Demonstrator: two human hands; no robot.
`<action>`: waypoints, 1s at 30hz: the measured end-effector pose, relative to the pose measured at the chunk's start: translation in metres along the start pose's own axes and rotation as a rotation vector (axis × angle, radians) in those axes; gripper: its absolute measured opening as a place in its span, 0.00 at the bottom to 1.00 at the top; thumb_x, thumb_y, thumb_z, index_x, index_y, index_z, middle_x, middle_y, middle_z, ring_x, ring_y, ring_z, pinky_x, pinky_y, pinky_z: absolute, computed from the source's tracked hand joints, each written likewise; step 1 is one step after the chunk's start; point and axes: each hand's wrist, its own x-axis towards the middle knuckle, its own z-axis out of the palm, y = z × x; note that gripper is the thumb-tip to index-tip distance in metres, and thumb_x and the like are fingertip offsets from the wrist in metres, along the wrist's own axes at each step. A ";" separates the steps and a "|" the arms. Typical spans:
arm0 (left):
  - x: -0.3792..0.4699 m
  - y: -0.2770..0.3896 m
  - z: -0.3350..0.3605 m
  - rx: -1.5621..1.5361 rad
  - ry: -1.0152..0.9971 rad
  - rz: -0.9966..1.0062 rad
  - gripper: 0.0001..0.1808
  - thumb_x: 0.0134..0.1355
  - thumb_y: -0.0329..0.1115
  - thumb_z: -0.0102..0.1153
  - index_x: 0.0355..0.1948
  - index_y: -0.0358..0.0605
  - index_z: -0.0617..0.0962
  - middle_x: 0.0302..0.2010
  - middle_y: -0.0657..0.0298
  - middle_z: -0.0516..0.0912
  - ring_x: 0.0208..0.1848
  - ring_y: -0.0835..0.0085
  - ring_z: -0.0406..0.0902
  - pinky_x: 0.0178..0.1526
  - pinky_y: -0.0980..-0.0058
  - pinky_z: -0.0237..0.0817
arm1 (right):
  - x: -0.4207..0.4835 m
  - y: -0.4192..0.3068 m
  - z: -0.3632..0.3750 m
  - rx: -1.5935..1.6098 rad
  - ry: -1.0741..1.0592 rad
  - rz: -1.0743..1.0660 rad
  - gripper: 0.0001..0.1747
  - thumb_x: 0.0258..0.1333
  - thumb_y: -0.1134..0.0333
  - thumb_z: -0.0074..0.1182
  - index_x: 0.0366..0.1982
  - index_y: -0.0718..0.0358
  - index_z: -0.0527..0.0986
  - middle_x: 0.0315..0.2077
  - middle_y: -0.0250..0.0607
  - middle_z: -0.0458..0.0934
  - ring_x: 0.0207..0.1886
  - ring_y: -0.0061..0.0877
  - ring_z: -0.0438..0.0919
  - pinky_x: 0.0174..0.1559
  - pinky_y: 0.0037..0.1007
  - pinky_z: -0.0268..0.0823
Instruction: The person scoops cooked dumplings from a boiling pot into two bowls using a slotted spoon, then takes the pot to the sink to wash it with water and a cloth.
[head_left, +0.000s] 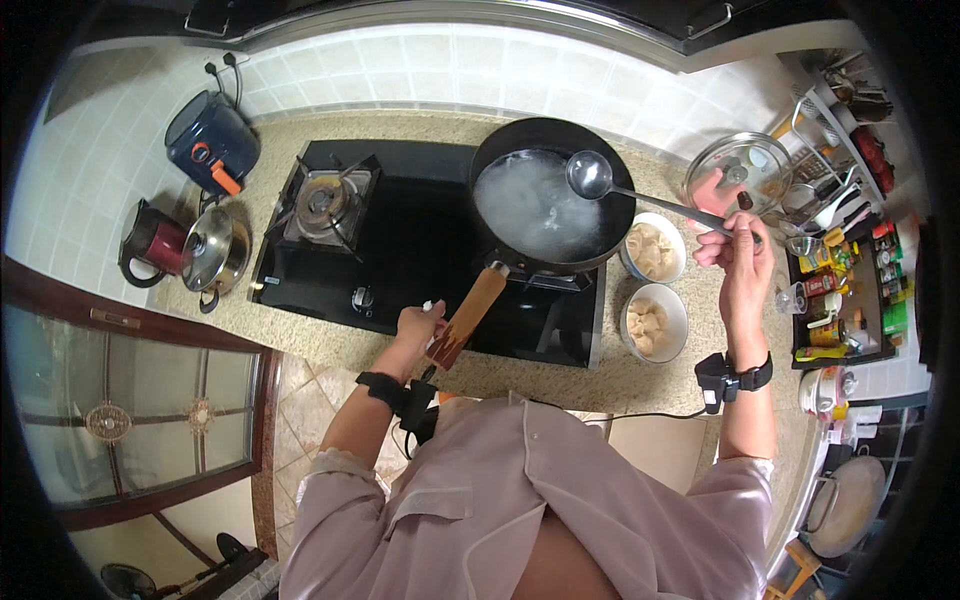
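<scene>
My right hand (739, 244) grips the handle of a metal ladle (590, 175), whose bowl is over the right part of a dark wok (553, 259). Cloudy, steaming liquid (536, 199) fills the wok, which sits on the right burner. My left hand (421, 328) is beside the end of the wok's wooden handle (472, 311), its fingers around something small and white, perhaps a cloth or tissue. To the right of the wok stand two white bowls, the upper (677, 247) and the lower (679, 322), both holding pale wrapped dumplings.
A bare gas burner (322, 201) is on the left of the black cooktop (420, 217). Further left stand a lidded steel pot (236, 251), a red kettle (161, 240) and a dark blue air fryer (206, 139). A glass lid (772, 161), utensils and seasoning bottles crowd the right side.
</scene>
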 end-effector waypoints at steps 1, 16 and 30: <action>-0.002 0.006 0.000 0.097 0.022 0.031 0.22 0.57 0.46 0.60 0.22 0.32 0.81 0.18 0.55 0.81 0.18 0.70 0.76 0.25 0.72 0.66 | 0.000 0.001 -0.001 -0.026 -0.008 -0.008 0.14 0.68 0.60 0.37 0.36 0.64 0.67 0.24 0.46 0.78 0.21 0.24 0.78 0.25 0.22 0.69; 0.007 0.052 -0.005 1.425 -0.163 0.340 0.10 0.53 0.31 0.55 0.34 0.45 0.84 0.39 0.54 0.83 0.43 0.58 0.81 0.42 0.66 0.73 | 0.016 0.032 0.033 -0.484 -0.258 -0.131 0.09 0.65 0.67 0.43 0.35 0.65 0.71 0.17 0.37 0.74 0.21 0.22 0.77 0.26 0.24 0.68; -0.069 0.064 -0.044 -0.315 -0.431 0.165 0.19 0.67 0.46 0.47 0.36 0.39 0.78 0.28 0.67 0.79 0.29 0.81 0.74 0.29 0.81 0.63 | 0.010 0.053 0.046 -0.254 -0.206 0.133 0.13 0.66 0.67 0.36 0.33 0.68 0.68 0.19 0.38 0.75 0.20 0.20 0.78 0.22 0.21 0.70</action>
